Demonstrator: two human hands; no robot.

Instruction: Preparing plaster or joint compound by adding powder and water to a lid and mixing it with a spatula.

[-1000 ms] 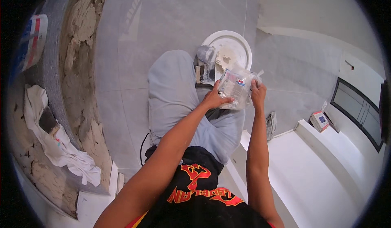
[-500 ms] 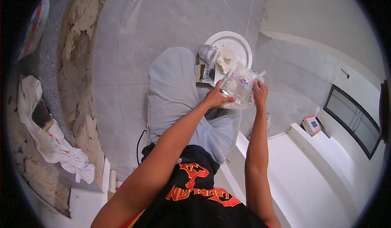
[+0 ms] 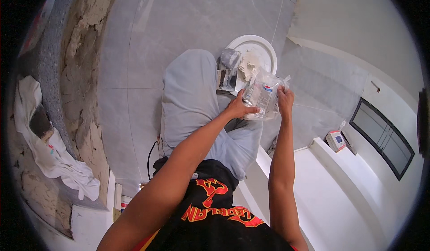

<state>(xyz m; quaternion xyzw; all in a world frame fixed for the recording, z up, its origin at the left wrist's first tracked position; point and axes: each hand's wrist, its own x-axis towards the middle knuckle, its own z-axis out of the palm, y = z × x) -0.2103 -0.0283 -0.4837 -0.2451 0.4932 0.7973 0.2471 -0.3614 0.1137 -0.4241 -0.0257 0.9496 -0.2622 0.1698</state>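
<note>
A clear plastic pouch (image 3: 265, 99) with a small printed label is held up between my two hands. My left hand (image 3: 239, 108) grips its left edge, with the thumb lying across the front. At the pouch's upper right corner, my right hand (image 3: 285, 99) pinches the plastic. Just beyond the pouch lies a round white lid or tray (image 3: 268, 49), bearing a lump of off-white paste (image 3: 247, 67). A grey, paste-smeared tool (image 3: 230, 58) rests on its left side, partly over a dark flat piece (image 3: 226, 78); its exact kind is unclear.
Grey tiles (image 3: 179, 18) extend ahead. A rough, broken strip (image 3: 85, 49) runs along the left, with a stained white cloth (image 3: 58, 157) beyond it. To the right are a white ledge (image 3: 345, 170), a small box (image 3: 336, 140) and a black-framed panel (image 3: 380, 137).
The view has shifted slightly. Both hands keep the same hold on the pouch, which has hardly moved.
</note>
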